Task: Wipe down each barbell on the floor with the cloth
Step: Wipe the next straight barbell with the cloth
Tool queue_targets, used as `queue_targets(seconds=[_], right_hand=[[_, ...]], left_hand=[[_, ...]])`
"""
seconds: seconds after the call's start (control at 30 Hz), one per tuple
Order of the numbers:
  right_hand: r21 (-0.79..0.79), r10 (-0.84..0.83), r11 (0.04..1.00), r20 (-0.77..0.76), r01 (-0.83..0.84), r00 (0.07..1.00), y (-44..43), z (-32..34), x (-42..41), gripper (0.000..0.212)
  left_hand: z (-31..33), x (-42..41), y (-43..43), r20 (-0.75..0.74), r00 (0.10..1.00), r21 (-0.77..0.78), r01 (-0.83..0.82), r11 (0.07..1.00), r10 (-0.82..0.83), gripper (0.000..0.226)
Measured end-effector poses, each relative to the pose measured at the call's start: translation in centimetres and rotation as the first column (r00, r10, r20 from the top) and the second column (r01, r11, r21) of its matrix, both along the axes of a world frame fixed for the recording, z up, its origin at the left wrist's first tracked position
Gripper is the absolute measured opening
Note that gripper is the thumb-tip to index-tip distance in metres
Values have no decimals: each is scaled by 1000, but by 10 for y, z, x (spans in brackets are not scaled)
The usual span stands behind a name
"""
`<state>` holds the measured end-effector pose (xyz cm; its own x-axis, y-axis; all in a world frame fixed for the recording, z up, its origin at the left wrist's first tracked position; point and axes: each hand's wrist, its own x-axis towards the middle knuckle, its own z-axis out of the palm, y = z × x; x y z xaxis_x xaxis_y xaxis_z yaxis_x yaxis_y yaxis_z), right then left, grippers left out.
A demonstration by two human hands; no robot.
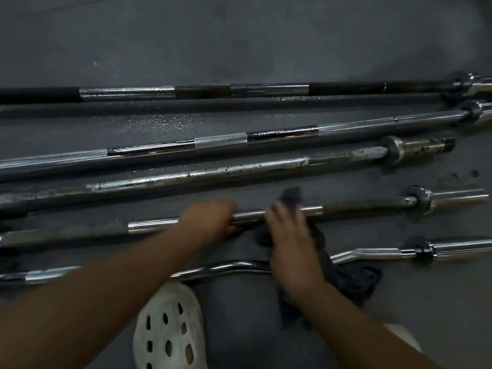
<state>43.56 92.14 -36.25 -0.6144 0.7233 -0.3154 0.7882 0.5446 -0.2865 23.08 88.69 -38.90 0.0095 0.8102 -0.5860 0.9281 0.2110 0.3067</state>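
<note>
My left grip (210,219) is clenched over the fourth barbell (359,205) counting from the far side, fingers curled round its chrome middle stretch. Just right of it, my right grip (291,241) lies on the dark cloth (354,278) and presses it onto the same bar. The fingers look nearly straight rather than wrapped, though motion blur softens them. The cloth bunches up on the far side of the bar, passes under my palm, and trails near and right across the bent curl bar (372,254), hiding part of it.

That curl bar lies nearest to me, running left to right under both forearms. Beyond the bar I am working on lies a rusty, pitted barbell (213,173). Farther still is a bright knurled barbell (221,141), and farthest a barbell with black bands (127,93). All lie roughly parallel on the grey floor (239,43). A white perforated shoe (165,328) sits at the near edge between my arms.
</note>
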Motion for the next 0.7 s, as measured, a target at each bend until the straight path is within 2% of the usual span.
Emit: queue_targets(seconds=[0.03, 0.07, 0.1, 0.13, 0.17, 0.2, 0.23, 0.27, 0.3, 0.33, 0.37, 0.4, 0.43, 0.47, 0.5, 0.53, 0.57, 0.6, 0.63, 0.7], right_hand=[[-38, 133, 990, -21, -134, 991, -12, -1, -9, 86], [-72, 243, 967, -33, -245, 969, -18, -2, -10, 86], [-71, 282, 956, -39, -284, 959, -12, -2, -2, 87], [-60, 243, 968, -34, -244, 969, 1, -3, 11, 87], [-47, 131, 990, -22, -132, 991, 16, -3, 26, 85], [-30, -12, 999, 10, 12, 1000, 28, -4, 39, 82], [-21, -128, 991, 48, 130, 991, 32, -3, 44, 78], [-7, -169, 985, 64, 170, 984, 29, -1, 38, 77], [9, -138, 990, 43, 137, 990, 21, 1, 26, 80], [8, -38, 999, 16, 38, 999, 9, 0, 13, 83], [-12, 112, 994, -10, -112, 994, -5, -2, 5, 86], [-14, 241, 970, -29, -242, 970, -11, -4, 4, 86], [12, 294, 956, -49, -294, 954, -6, -5, 8, 86], [11, 272, 962, -64, -272, 960, 7, -8, 18, 85], [12, 165, 986, -62, -164, 984, 20, -12, 30, 82], [11, 6, 1000, -36, -5, 999, 29, -12, 38, 78], [11, -130, 992, -5, 130, 992, 32, -11, 40, 76], [27, -173, 985, 20, 172, 985, 27, -9, 32, 79], [15, -136, 991, 14, 136, 991, 18, -8, 20, 84], [-65, 102, 992, -42, -105, 994, -5, -5, -1, 92]], left_hand=[[0, -9, 14, 118, 993, -138, 1, 990, 16, 37], [1, -14, 22, 175, 984, -197, 21, 980, 14, 39], [1, -14, 20, 147, 989, -180, 40, 983, -13, 42], [-1, -13, 11, 43, 998, -73, 48, 996, -45, 46], [-1, -7, -4, -95, 994, 84, 61, 995, -53, 47], [-2, -1, -18, -169, 985, 178, 64, 982, -33, 46], [-3, 3, -25, -158, 987, 221, 49, 974, -14, 46], [-5, 1, -23, -125, 991, 178, 59, 982, -37, 46], [-4, -4, -12, -37, 998, 106, 54, 993, -50, 47], [-3, -12, 2, 74, 996, -36, 52, 998, -49, 48], [-2, -18, 12, 161, 986, -126, 71, 989, -50, 48], [-2, -19, 14, 182, 981, -143, 89, 986, -62, 49], [-2, -18, 11, 120, 989, -105, 97, 990, -84, 51], [-1, -14, 2, -17, 995, 1, 95, 995, -95, 52], [-2, -7, -10, -142, 987, 116, 96, 989, -79, 50], [-2, -1, -21, -191, 980, 197, 86, 977, -48, 47], [-3, 1, -25, -166, 986, 221, 60, 973, -23, 45], [-4, -2, -20, -103, 994, 194, 47, 980, -27, 45], [-3, -10, -12, -11, 999, 110, 52, 993, -51, 46], [-4, -26, 3, 196, 976, -55, 107, 993, -95, 47]])
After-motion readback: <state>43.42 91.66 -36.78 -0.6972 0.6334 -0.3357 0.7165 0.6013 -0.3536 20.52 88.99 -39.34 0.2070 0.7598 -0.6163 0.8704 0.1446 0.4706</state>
